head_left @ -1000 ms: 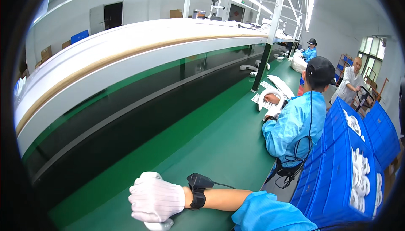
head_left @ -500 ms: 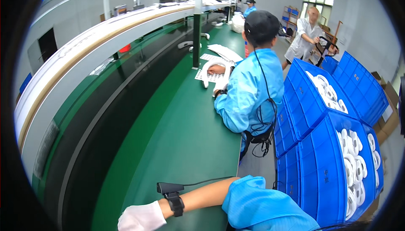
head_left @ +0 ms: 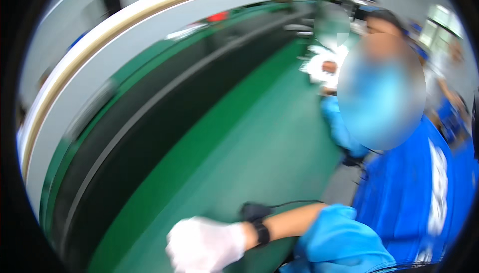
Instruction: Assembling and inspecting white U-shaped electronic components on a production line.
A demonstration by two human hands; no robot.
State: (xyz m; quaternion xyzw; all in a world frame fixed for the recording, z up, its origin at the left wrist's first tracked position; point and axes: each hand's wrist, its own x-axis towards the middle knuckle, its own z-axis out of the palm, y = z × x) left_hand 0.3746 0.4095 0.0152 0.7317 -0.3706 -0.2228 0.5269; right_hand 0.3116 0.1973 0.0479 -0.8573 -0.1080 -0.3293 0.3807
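Observation:
My right hand (head_left: 204, 244) wears a white glove and reaches in from the lower right over the green bench top (head_left: 249, 158). Motion blur smears its fingers, so their closure and anything inside them cannot be made out. A black wristband (head_left: 261, 233) circles that wrist, beside a small black device (head_left: 255, 211) with a thin cable. My sleeve (head_left: 344, 238) is light blue. No part of my left hand shows.
A dark conveyor belt (head_left: 164, 108) runs along the bench, below a white shelf (head_left: 149, 11). A co-worker in blue (head_left: 344, 126) is at the bench's right, near blurred white parts (head_left: 319, 66). Blue crates (head_left: 399, 193) holding white pieces stand at the right.
The view has swung and blurred. My right hand appears farther right and higher in the picture. The co-worker, who was turned away, now faces more toward me.

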